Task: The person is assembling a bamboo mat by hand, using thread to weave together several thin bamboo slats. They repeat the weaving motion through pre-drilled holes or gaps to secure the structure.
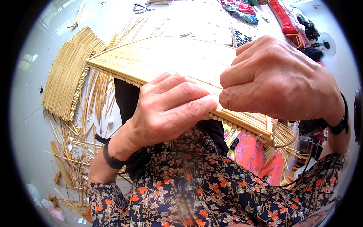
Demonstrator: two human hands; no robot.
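A flat panel of pale straw-coloured stalks (166,51), edged with thin strips, lies tilted across my lap. The cut round ends of its stalks line the near edge. My left hand (170,109) is closed over that near edge, thumb and fingers pressed together on the border strip. Just to its right, my right hand (272,79) is curled into a fist above the panel. Its fingertips are turned away, so whatever they pinch is hidden. A thin pale strip (293,140) curves in a loop by the panel's right corner.
Stacked stalk mats (66,77) lie on the floor at the left. Loose stalks and scraps (73,151) are strewn below them. Clothes (242,11) lie at the far right, near a fan (326,43). A pink flowered cloth (251,155) shows under the panel's right end.
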